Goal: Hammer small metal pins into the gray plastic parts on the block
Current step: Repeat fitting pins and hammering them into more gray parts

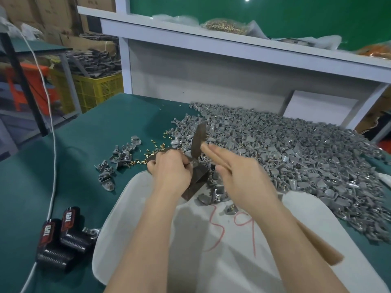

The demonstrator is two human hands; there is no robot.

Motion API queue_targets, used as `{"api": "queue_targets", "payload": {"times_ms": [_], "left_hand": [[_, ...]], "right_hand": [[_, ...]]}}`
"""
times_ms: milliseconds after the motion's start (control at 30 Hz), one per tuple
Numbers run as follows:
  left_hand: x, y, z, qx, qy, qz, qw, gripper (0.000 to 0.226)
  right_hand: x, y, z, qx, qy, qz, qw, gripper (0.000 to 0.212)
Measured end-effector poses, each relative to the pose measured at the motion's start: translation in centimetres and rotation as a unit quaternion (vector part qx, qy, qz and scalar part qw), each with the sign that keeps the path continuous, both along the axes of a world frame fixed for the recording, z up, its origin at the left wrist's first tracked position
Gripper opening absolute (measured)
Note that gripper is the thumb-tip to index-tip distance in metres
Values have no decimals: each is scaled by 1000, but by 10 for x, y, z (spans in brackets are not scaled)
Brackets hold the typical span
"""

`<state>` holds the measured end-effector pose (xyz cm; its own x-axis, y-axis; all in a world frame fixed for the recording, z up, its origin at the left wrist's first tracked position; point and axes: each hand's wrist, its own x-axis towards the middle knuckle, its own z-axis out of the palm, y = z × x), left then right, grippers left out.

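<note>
Left hand [171,168] holds part [192,163] on block [197,181], right hand [243,176] seemingly hammer [198,140].

The hammer head [198,140] is blurred, so its striking face cannot be made out. The hammer's wooden handle [319,246] is concealed along its middle by the right hand [239,176] gripping it and by the forearm; the fingers [213,153] are also smeared. The left hand [171,168] covers the top of the dark block [198,180]. Only a sliver of the gray plastic part [191,164] pinched there shows, and any pin in it is hidden. The loose brass pins [148,154] are too small to resolve. The white bag [137,208] is cut off by the lower edge, its red markings [218,227] partly covered. The pile of gray parts [296,155] runs past the right edge.
</note>
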<state>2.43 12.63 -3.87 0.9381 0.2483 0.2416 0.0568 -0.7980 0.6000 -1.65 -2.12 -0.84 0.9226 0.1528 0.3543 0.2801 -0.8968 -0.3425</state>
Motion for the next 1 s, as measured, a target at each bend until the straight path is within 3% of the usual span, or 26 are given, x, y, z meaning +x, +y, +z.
{"api": "queue_targets", "payload": {"times_ms": [100,267,433,500,633,767,833,900,1000], "left_hand": [[2,-1,-1,-4,-4,6,1000,18],[1,-2,1,4,-5,-2,1000,18],[-1,-3,0,-9,-6,4,1000,18],[-1,-3,0,-13,-4,6,1000,16],[-2,-3,0,-20,-8,7,1000,15],[-2,-6,4,-66,-44,-5,997,11],[-1,-8,5,-81,-56,-21,995,12],[-2,-8,6,-93,-64,-32,993,15],[-2,-4,9,-163,-106,-7,981,19]], "right_hand": [[2,-1,3,129,-133,36,982,61],[3,-3,-5,-14,34,20,999,52],[30,-11,0,133,37,-39,990,50],[40,-14,-4,160,78,-56,982,48],[51,-17,-19,67,166,-58,982,36],[52,-16,-28,1,89,-84,993,44],[52,-7,-20,94,55,-11,994,44],[55,8,-11,204,108,82,969,31],[73,19,-1,229,72,54,969,12]]}}
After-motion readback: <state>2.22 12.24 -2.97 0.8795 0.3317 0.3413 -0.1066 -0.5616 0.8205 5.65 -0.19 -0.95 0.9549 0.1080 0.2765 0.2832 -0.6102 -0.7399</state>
